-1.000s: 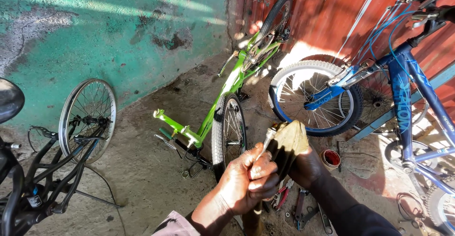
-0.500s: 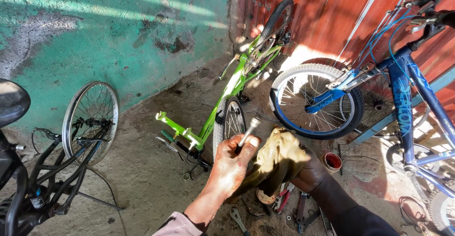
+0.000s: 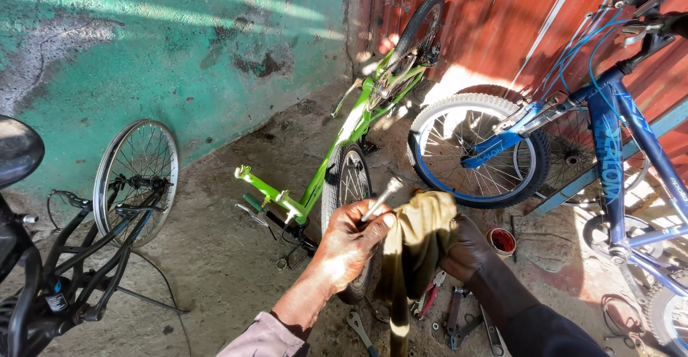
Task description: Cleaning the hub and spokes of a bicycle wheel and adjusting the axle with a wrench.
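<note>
My left hand (image 3: 351,239) grips a short silver metal rod (image 3: 381,198), like an axle or bolt, with its tip pointing up and to the right. My right hand (image 3: 466,246) holds a dirty olive-yellow rag (image 3: 419,235) bunched up right beside the rod, with a strip of it hanging down. Both hands hover above the floor, in front of a green bicycle frame (image 3: 344,142) lying on the ground with its wheel (image 3: 347,185) just behind my left hand.
A blue bicycle (image 3: 609,135) stands at the right with its white-tyred front wheel (image 3: 476,149). A black bicycle and spoked wheel (image 3: 136,178) stand at the left. Pliers, wrenches (image 3: 444,307) and a small red tin (image 3: 500,241) lie on the concrete floor below my hands.
My left hand has drawn the rod out of the rag, which earlier wrapped it. The rag has dropped lower in my right hand.
</note>
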